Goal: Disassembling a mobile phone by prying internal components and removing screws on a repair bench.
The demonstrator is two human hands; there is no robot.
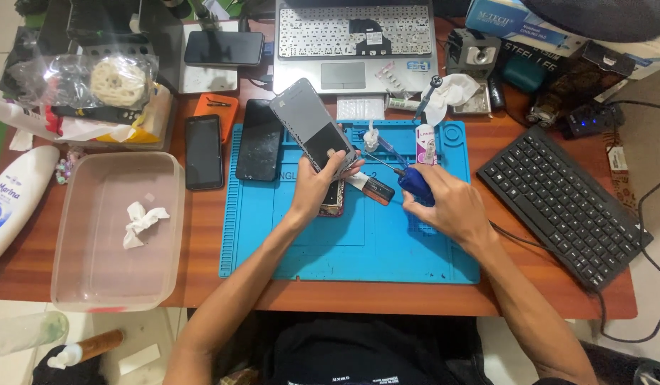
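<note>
I log my left hand [317, 187] gripping a tilted grey slab-shaped phone [312, 134] for access, my right hand [444, 203] pinching a blue-handled screwdriver [414, 182] above the blue silicone mat [358, 249].

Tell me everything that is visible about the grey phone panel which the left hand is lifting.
The flat grey rectangular phone panel looks like a detached screen or housing: matte upper part, darker glossy lower part, rounded corners. It is tilted, upper end pointing away from the person, raised above the blue rubber work mat. The left hand grips its lower end; the fingers wrap its edge. Nothing else visibly touches it.
</note>
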